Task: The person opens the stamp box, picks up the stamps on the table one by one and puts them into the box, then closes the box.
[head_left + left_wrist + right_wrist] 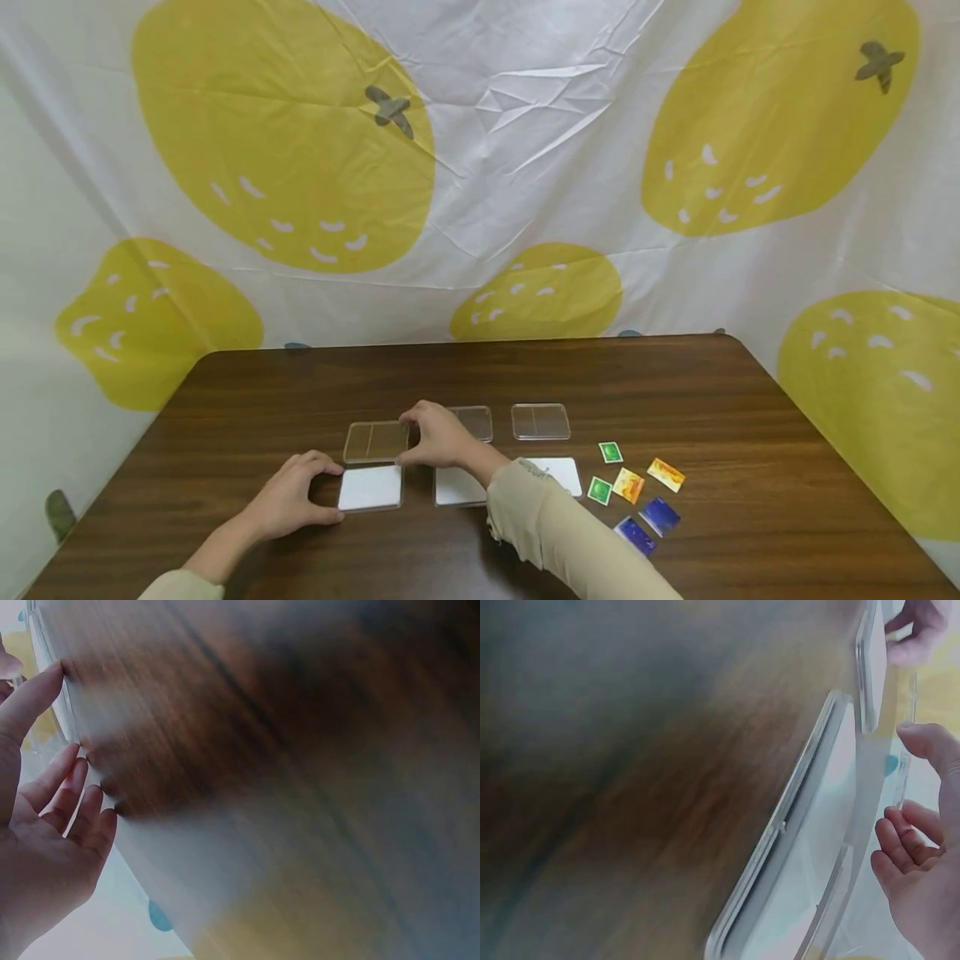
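In the head view my left hand (288, 496) touches the left side of a flat case with a white insert (371, 488), its thumb at the near corner and a finger at the far one. The left wrist view shows these fingers (56, 784) loosely extended, tips close to the tabletop. My right hand (442, 437) pinches the right edge of a clear plastic lid (360, 442) just behind that case. In the right wrist view this lid (904, 776) appears edge-on between thumb and fingers. A second white-filled case (459, 487) lies partly hidden under my right forearm.
A third white-filled case (561, 475) lies farther right. Two more clear lids, one partly hidden (476, 423) and another (541, 422), lie behind the cases. Small green cards (611, 452), orange cards (666, 475) and blue cards (660, 517) are scattered at the right.
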The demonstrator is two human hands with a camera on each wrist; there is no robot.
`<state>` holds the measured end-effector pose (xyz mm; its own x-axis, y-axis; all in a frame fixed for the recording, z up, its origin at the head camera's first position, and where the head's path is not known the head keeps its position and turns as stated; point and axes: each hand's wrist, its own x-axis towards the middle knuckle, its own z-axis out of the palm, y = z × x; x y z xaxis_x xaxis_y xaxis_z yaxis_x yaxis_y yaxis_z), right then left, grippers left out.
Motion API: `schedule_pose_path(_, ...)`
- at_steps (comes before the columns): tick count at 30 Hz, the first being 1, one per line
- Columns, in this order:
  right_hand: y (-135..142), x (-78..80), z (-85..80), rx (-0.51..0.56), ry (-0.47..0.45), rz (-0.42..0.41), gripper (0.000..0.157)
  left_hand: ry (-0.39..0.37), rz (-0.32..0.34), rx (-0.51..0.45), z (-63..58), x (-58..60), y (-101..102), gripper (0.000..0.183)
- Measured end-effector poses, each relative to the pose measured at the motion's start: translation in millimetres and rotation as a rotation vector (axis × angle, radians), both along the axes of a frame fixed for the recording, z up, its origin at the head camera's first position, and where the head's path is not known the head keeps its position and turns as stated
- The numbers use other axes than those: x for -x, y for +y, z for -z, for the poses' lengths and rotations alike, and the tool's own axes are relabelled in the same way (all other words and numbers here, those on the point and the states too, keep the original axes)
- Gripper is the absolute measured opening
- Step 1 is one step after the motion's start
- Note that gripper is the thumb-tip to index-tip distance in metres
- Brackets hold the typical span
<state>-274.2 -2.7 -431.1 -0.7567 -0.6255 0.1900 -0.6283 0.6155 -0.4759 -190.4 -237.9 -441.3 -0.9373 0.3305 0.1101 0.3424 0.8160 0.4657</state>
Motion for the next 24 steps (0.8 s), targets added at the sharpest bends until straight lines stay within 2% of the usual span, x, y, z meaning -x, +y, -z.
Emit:
schedule_pose_path(5, -3, 7.3, 3.2, -0.011, 0.001, 0.027, 0.054, -0.022, 0.003, -0.008, 0.0, -0.4, 0, 0.053)
schedule_pose_path(11, -8, 11.8, 7.2, -0.072, 0.012, 0.051, 0.054, -0.023, 0.004, -0.007, -0.8, 0.0, 0, 0.053)
schedule_pose_path(24, -16, 13.1, 6.2, -0.185, 0.040, 0.086, 0.056, -0.040, 0.006, -0.016, -2.8, -0.6, 0, 0.053)
